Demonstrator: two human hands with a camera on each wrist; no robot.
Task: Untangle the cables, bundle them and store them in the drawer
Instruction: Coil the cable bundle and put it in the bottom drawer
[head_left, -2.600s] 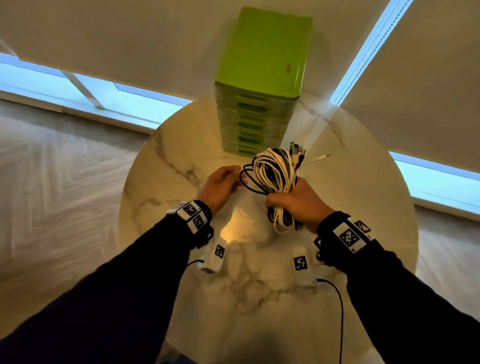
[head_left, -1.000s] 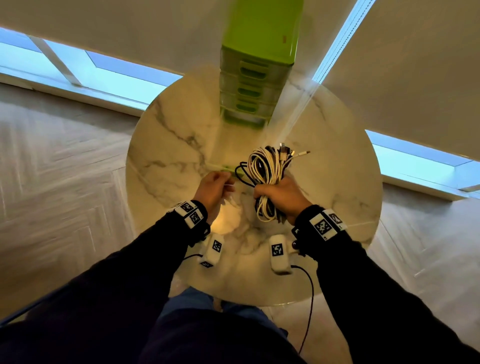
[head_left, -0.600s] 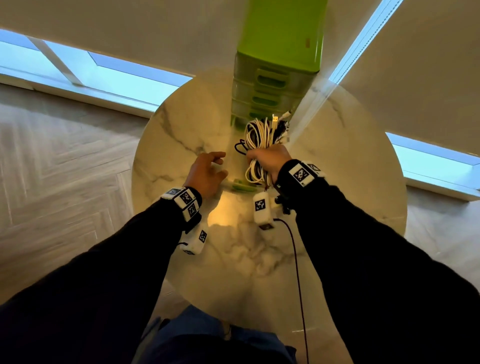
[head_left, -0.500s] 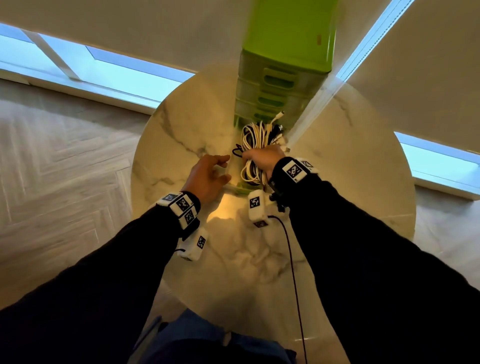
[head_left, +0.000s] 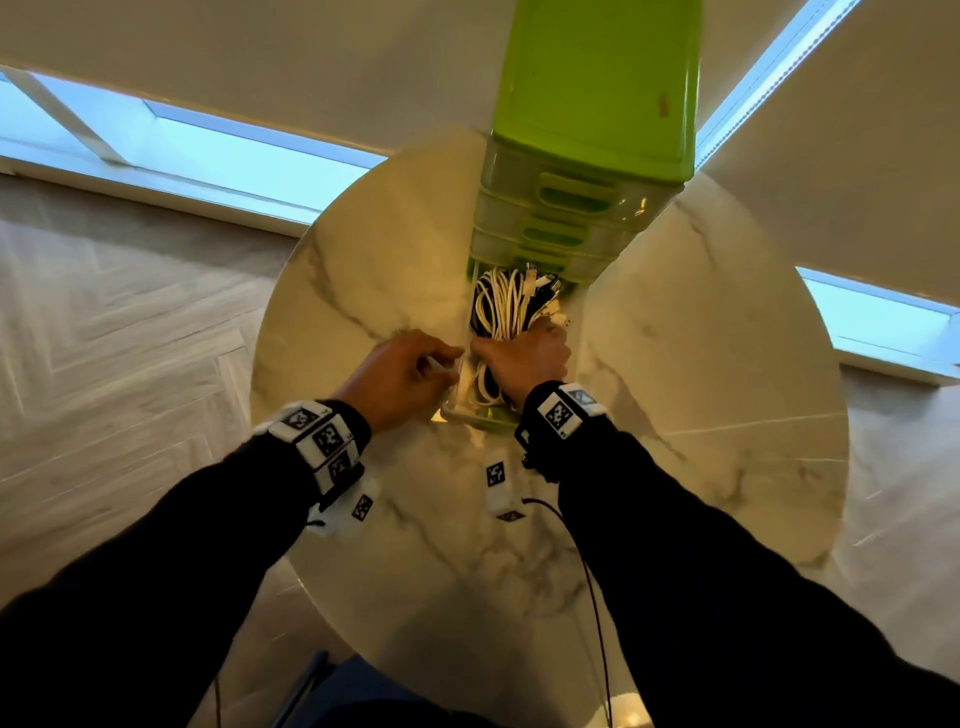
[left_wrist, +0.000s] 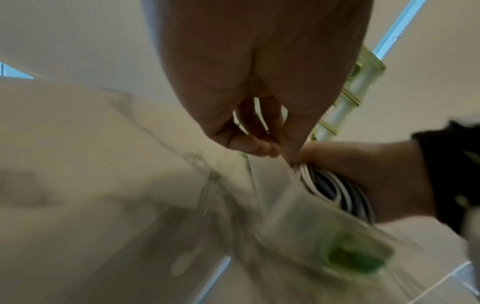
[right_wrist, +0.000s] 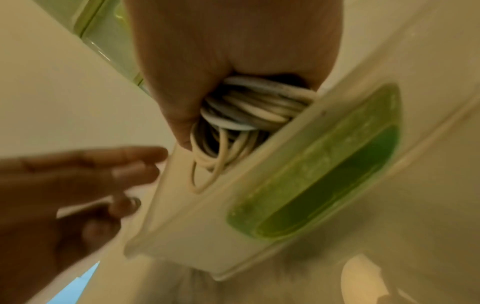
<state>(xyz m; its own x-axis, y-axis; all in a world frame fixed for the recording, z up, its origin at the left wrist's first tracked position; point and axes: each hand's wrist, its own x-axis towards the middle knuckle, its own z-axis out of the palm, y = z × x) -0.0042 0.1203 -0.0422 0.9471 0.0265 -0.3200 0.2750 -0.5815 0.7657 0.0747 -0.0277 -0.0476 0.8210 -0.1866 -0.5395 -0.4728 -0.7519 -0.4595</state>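
Cables (head_left: 501, 306) gripped by right hand (head_left: 524, 358) inside drawer (head_left: 457, 410); left hand (head_left: 402, 376) loose beside.

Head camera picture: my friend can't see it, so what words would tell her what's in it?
A person's right hand lowers a bundle of white and black cables into the open bottom drawer of a green drawer tower on a round marble table. The left hand rests at the drawer's left edge.

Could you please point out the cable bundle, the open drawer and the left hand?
cable bundle (head_left: 501, 306): head view, on the white coils above the fist.
open drawer (right_wrist: 311, 185): right wrist view, on its green front handle.
left hand (head_left: 400, 376): head view, on the back of the hand.
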